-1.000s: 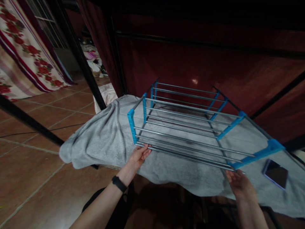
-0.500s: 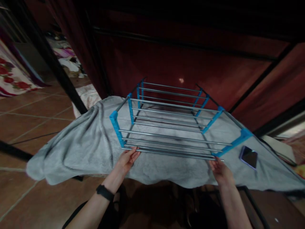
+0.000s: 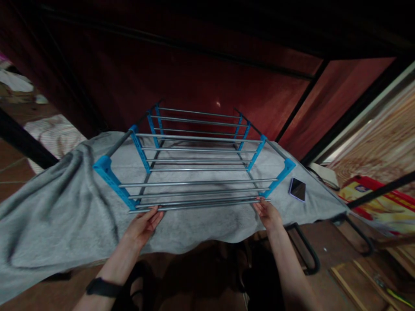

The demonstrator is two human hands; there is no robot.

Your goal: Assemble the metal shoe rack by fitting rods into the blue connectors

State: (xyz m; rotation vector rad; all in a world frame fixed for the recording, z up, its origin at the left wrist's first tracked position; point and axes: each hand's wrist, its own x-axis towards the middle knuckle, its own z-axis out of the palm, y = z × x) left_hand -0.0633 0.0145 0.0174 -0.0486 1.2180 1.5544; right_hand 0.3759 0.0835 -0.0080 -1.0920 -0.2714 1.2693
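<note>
A rack of thin metal tubes with blue plastic brackets lies on a grey blanket, reaching back toward a dark red panel. Along its near edge runs a metal rod, close beside the rack's lowest front tubes. My left hand pinches this rod near its left end, thumb on top. Near the other end, my right hand grips it with thumb and fingertips, just below the right front bracket. Whether the rod is seated in the brackets cannot be made out.
A phone lies on the grey blanket right of the rack. Black metal tubing sticks out below at the right. A red and yellow package stands farther right. Striped cloth lies at the left.
My view has swung to the right, so the rack, phone and hands appear farther left. Both hands keep their hold on the rod at the rack's near edge.
</note>
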